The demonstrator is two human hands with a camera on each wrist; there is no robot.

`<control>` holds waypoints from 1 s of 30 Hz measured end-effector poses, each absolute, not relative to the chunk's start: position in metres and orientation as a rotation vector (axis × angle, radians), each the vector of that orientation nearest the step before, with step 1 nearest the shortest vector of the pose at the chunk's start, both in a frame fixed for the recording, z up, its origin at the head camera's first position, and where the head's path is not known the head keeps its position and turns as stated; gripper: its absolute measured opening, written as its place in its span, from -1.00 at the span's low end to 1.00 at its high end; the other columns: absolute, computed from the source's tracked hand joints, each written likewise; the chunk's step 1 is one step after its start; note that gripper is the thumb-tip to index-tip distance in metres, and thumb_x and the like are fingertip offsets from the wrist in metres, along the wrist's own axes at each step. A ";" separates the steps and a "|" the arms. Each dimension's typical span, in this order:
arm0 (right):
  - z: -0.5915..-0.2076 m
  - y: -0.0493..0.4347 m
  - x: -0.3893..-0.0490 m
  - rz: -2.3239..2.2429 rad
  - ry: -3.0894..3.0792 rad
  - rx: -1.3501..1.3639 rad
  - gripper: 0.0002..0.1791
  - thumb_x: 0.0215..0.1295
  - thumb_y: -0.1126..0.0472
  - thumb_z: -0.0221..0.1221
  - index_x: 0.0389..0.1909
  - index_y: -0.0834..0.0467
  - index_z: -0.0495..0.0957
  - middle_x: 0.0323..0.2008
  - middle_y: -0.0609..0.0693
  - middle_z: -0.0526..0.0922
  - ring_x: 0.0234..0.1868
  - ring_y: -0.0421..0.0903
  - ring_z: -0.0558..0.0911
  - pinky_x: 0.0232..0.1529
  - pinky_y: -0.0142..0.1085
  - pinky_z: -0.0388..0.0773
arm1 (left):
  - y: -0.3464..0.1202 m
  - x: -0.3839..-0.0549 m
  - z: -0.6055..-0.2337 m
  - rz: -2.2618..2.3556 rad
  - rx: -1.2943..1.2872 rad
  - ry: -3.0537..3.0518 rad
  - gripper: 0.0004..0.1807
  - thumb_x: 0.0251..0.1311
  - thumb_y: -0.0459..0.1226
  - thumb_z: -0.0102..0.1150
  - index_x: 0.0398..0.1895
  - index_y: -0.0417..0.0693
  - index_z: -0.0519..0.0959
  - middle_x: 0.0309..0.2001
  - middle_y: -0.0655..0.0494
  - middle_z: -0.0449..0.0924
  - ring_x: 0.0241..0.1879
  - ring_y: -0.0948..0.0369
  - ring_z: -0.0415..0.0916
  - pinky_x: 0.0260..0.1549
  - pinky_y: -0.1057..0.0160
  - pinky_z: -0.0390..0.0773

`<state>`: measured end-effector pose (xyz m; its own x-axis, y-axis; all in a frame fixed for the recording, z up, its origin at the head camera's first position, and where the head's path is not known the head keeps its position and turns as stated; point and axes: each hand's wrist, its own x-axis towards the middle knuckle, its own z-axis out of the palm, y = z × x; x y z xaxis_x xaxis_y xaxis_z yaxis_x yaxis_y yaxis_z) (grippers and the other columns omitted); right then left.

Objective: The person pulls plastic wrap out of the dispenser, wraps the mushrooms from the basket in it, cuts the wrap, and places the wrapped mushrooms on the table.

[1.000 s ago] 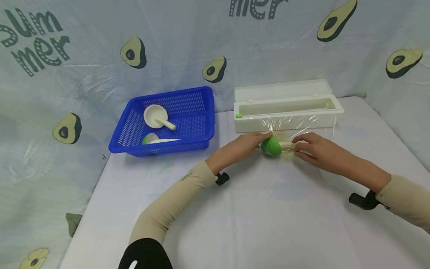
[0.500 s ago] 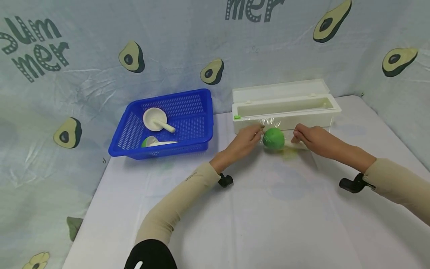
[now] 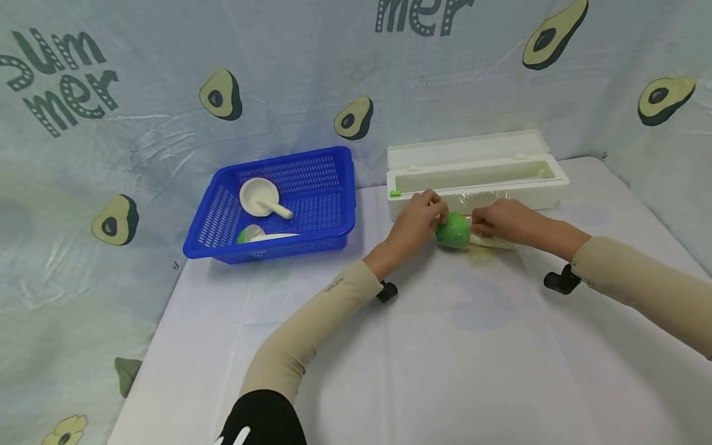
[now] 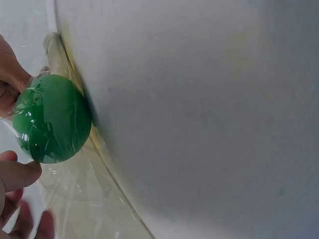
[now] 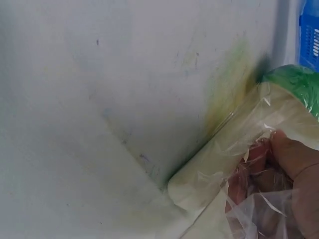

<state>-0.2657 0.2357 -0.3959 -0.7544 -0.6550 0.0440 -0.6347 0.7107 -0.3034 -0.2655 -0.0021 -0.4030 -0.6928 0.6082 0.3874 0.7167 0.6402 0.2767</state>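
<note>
A ladle (image 3: pixel 453 232) with a green bowl and pale handle lies on the table, bowl to the left and rounded side up. Clear cling film (image 5: pixel 263 205) covers it. At the bowl's left edge, my left hand (image 3: pixel 414 221) pinches the film; in the left wrist view its thumb meets the bowl's rim and the other fingers are blurred. My right hand (image 3: pixel 510 220) gathers film between thumb and fingers above the handle, close to the bowl. Right behind both hands stands the long white cling film box (image 3: pixel 538 194), lid up, with a green slider at its left end.
To the left, a blue basket (image 3: pixel 334 233) holds a white-bowled ladle (image 3: pixel 259 198) and another ladle (image 3: pixel 253 234) with a green outside, partly hidden by the front wall. White cloth covers the table (image 3: pixel 445 364). A printed sheet (image 3: pixel 289 74) hangs behind and at the sides.
Both hands have moved in close around the ladle, folding the film over it. The film that was stretched up to the box is now bunched at the ladle. The green bowl has turned rounded side up.
</note>
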 end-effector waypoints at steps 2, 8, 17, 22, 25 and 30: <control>-0.397 0.236 -0.268 -0.465 2.833 -1.098 -0.75 0.41 0.27 0.26 -0.51 0.07 0.53 -0.63 -0.19 0.42 -0.61 -0.25 0.33 -0.52 -0.32 0.34 | -0.002 -0.265 -0.400 -0.562 -1.092 -2.621 -0.79 0.38 -0.47 0.15 -0.35 -0.02 0.66 -0.17 0.07 0.49 -0.20 0.15 0.43 -0.22 0.33 0.45; -0.398 0.235 -0.269 -0.538 2.782 -1.096 -0.83 0.38 0.27 0.29 -0.45 0.09 0.63 -0.58 -0.18 0.56 -0.59 -0.27 0.40 -0.49 -0.31 0.44 | -0.012 -0.267 -0.398 -0.833 -1.121 -2.766 -0.86 0.35 -0.43 0.24 -0.24 -0.07 0.76 -0.17 0.08 0.58 -0.17 0.23 0.54 -0.17 0.45 0.50; -0.403 0.237 -0.272 -0.553 2.787 -1.126 -0.84 0.37 0.26 0.31 -0.44 0.10 0.64 -0.56 -0.18 0.59 -0.59 -0.29 0.41 -0.50 -0.32 0.46 | -0.026 -0.271 -0.398 -0.733 -1.279 -2.782 -0.76 0.31 -0.34 0.32 0.02 -0.09 0.72 0.01 0.00 0.60 -0.02 0.13 0.54 0.00 0.33 0.52; -0.403 0.239 -0.275 -0.546 2.783 -1.185 -0.85 0.35 0.26 0.33 -0.44 0.10 0.63 -0.57 -0.19 0.59 -0.57 -0.31 0.42 -0.49 -0.33 0.49 | -0.018 -0.271 -0.395 -0.422 -1.295 -2.780 -0.54 0.12 -0.05 0.52 0.03 -0.04 0.65 0.16 0.03 0.43 0.12 0.08 0.32 0.18 0.19 0.37; -0.400 0.242 -0.277 -0.567 2.750 -1.188 -0.89 0.35 0.29 0.32 -0.39 0.10 0.64 -0.53 -0.18 0.64 -0.52 -0.29 0.52 -0.44 -0.32 0.54 | -0.009 -0.272 -0.396 -0.378 -1.348 -2.791 -0.40 0.04 0.01 0.56 0.01 -0.13 0.55 0.13 0.03 0.40 0.11 0.13 0.34 0.17 0.29 0.39; -0.395 0.255 -0.274 -0.618 2.675 -1.171 -0.85 0.36 0.42 0.25 -0.12 0.16 0.61 -0.38 -0.15 0.76 -0.32 -0.19 0.73 -0.29 -0.28 0.64 | 0.001 -0.272 -0.399 -0.433 -1.336 -2.852 -0.31 0.00 -0.01 0.58 0.04 -0.17 0.43 0.10 0.05 0.41 0.05 0.23 0.42 0.09 0.40 0.45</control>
